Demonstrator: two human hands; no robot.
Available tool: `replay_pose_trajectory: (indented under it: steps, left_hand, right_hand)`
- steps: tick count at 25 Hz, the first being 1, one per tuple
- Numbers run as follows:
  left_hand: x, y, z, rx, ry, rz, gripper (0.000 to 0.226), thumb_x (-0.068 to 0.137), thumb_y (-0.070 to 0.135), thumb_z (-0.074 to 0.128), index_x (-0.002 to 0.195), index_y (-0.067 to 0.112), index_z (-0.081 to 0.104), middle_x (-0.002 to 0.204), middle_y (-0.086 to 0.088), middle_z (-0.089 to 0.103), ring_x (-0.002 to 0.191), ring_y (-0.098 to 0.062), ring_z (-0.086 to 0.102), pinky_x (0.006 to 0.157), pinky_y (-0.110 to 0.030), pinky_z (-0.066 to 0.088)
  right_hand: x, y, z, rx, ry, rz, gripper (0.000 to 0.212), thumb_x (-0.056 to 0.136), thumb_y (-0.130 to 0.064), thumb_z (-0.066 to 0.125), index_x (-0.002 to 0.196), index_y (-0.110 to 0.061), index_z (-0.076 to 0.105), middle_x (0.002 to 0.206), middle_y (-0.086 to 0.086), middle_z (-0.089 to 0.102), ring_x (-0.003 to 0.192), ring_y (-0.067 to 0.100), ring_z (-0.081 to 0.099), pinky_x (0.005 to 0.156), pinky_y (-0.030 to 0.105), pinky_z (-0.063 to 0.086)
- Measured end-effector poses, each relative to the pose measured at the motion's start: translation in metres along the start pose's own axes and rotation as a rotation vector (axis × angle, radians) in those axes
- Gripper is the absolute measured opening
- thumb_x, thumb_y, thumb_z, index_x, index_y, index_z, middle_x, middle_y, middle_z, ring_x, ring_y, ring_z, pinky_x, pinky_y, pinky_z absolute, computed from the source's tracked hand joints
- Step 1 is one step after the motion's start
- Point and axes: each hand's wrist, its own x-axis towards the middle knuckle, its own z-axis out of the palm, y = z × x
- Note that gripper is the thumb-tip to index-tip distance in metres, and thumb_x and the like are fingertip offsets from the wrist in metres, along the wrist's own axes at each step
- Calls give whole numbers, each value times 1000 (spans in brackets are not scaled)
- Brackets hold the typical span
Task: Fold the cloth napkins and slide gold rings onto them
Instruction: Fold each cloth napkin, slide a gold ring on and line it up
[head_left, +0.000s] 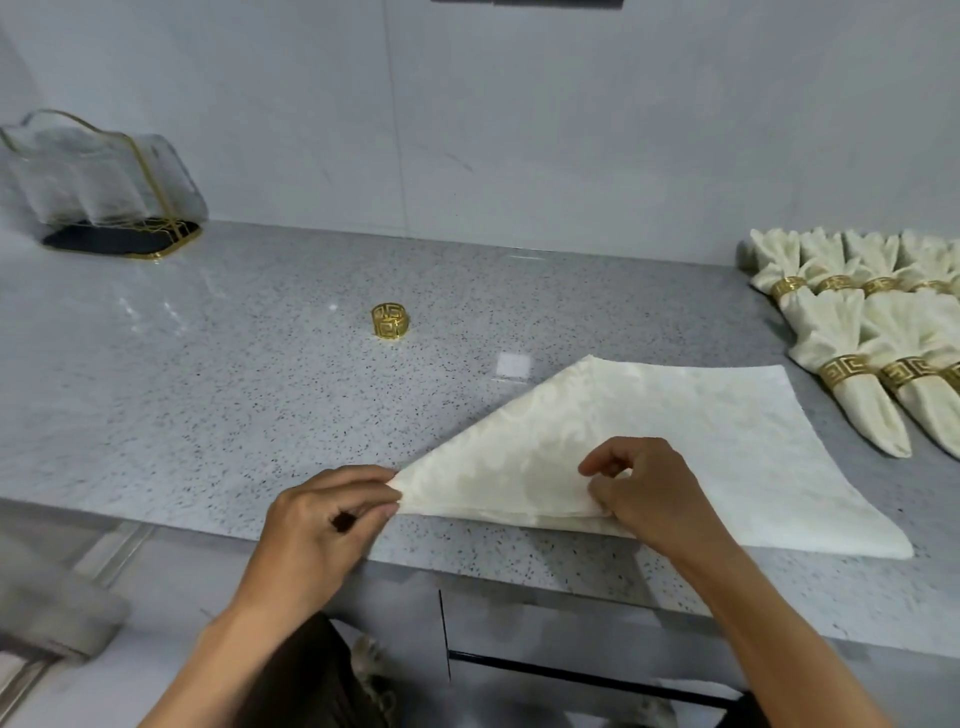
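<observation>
Pinching the near corner of the cream napkin (649, 431) between thumb and curled fingers, the left hand (332, 514) pins that point at the counter's front edge, probably so the cloth cannot slide while the fold is made. The right hand (644, 493) has its fingers bent over the folded-over flap, thumb and fingertips nipping the upper layer close to the near edge, which looks like a grip for lining one layer up on the other or for starting a pleat. The napkin lies flat on the speckled counter (208, 374) in front of the person, one corner already turned over so that a diagonal crease runs up toward the far corner; its right part spreads single and smooth. A lone gold ring (390, 322) stands upright on the counter well behind the napkin and to the left, apart from the cloth, seemingly kept within reach for the moment the folding ends. At the far right, finished napkins (857, 338) lie in overlapping rows, each gathered through a gold band with the pointed ends toward the front, kept out of the working space. A clear holder with gold trim (104, 187) sits at the back left against the wall. Judging by this, the folding of this napkin is in an early stage and its ring waits
</observation>
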Motion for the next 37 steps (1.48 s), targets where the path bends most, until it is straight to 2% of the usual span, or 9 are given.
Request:
replay_pose_trajectory:
  steps: [11,16,19,22,25,27,30,33,37]
  left_hand:
    - [-8,-5,-19,157,-68,67,27,85,34,58,92,20,80,100,16,73,93,2,65,84,-17,51]
    - [-5,-5,-27,93,-104,6,26,81,38,60,86,23,81,93,25,69,89,4,65,79,-20,51]
    - [-1,0,-25,109,-111,-50,9,77,25,71,78,25,80,91,25,69,78,5,66,72,-20,51]
    - [0,0,-25,123,-100,-168,23,73,1,81,74,23,79,86,27,69,70,6,64,66,-13,49]
    - [7,27,-23,239,-26,-24,15,81,19,64,81,20,79,88,28,64,83,2,58,78,-4,38]
    - [30,56,0,173,-84,61,34,87,30,47,105,17,75,110,17,66,106,-5,56,95,-10,35]
    - [65,77,65,272,-375,36,52,105,38,25,153,19,28,159,11,21,147,-9,13,121,-27,6]
    - [72,67,105,500,-562,27,62,103,47,10,157,18,1,165,4,-8,149,-10,-12,122,-38,-6]
    - [69,59,106,541,-570,51,73,93,58,-2,156,21,-8,164,2,-13,149,-12,-17,122,-41,-6]
  right_hand:
    - [-1,1,0,-165,-71,-44,14,77,-16,68,73,-29,71,73,-12,68,69,7,63,69,29,54]
    - [0,6,-5,-165,-111,-85,13,77,-15,67,75,-27,70,66,-10,62,59,4,55,58,20,43]
    - [-1,9,-6,-187,-123,-119,14,76,-14,68,76,-28,68,64,-12,59,57,2,53,56,17,39]
    - [-2,10,-6,-199,-117,-135,13,75,-16,68,76,-29,67,66,-12,61,60,4,55,57,19,40]
    - [-5,12,-3,-240,-101,-171,12,76,-19,66,77,-31,64,66,-11,57,61,5,52,57,19,38]
    - [-8,13,-1,-264,-78,-183,11,78,-22,64,79,-33,61,66,-12,56,64,5,52,56,18,35]
    - [-14,12,0,-318,-79,-177,10,83,-25,61,87,-34,59,69,-12,54,66,4,51,56,18,33]
    - [-17,2,-1,-551,-96,-230,12,93,-32,50,102,-34,57,84,-14,53,81,6,52,64,23,38]
    - [44,-14,10,-618,43,-418,50,103,-46,27,145,-22,41,151,-4,42,140,23,35,111,39,32]
